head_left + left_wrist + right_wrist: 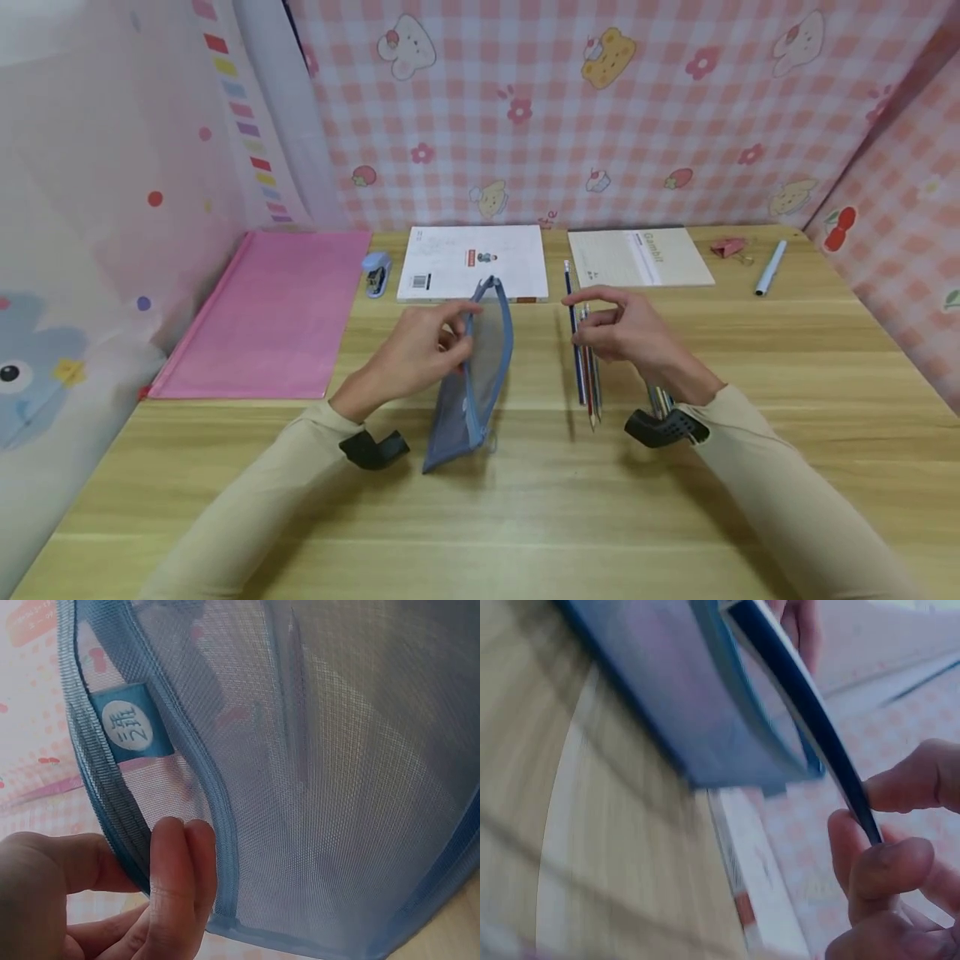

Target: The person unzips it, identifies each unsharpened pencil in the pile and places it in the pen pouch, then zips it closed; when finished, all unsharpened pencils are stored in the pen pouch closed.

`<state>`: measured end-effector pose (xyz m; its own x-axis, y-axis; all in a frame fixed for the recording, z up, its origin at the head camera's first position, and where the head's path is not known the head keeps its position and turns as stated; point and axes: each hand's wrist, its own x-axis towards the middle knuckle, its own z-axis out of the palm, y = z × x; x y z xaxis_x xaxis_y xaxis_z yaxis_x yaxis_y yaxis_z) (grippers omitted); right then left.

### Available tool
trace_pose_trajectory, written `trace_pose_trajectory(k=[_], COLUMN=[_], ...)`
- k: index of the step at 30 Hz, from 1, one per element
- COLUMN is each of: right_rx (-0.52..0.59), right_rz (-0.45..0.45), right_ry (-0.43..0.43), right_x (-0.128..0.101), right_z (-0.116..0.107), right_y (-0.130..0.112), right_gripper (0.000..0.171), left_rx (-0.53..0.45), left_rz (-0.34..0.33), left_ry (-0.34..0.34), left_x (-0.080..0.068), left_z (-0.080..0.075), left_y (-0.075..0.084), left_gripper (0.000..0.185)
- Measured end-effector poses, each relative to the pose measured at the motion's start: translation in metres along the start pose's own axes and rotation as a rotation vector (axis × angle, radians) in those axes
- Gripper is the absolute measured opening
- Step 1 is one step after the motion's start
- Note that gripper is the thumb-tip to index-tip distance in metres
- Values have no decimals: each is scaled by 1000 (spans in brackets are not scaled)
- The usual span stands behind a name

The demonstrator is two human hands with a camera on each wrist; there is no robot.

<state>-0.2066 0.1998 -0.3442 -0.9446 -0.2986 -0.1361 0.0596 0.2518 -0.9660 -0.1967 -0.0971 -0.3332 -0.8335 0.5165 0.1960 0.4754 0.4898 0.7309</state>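
We hold the mesh pouch [472, 375] pinched in our left hand [420, 350] while our right hand [626, 333] pinches a pencil [810, 712] that next needs steering into the pouch's mouth.

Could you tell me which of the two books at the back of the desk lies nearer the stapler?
The white book, left of the cream notebook; the blue stapler sits right beside its left edge.

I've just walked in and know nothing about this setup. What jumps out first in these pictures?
At the middle of the wooden desk, the left hand holds a blue mesh pencil pouch upright by its edge. Beside it, the right hand pinches a dark blue pencil above a small bunch of pencils. A pink folder lies far left, before pink checked cartoon curtains.
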Motion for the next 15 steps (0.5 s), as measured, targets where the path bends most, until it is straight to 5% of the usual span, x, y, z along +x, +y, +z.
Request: trace_pose_trajectory(k=[7,15], right_rx=[71,-82], right_rz=[-132,-197], right_ry=[43,141], right_x=[7,15], right_z=[38,78], right_y=[-17,-29], right_gripper=[44,44], left_rx=[-40,-75], left_rz=[-8,-26], left_ry=[-2,19], left_x=[-1,1], left_z=[4,6], left_y=[2,2], left_gripper=[41,46])
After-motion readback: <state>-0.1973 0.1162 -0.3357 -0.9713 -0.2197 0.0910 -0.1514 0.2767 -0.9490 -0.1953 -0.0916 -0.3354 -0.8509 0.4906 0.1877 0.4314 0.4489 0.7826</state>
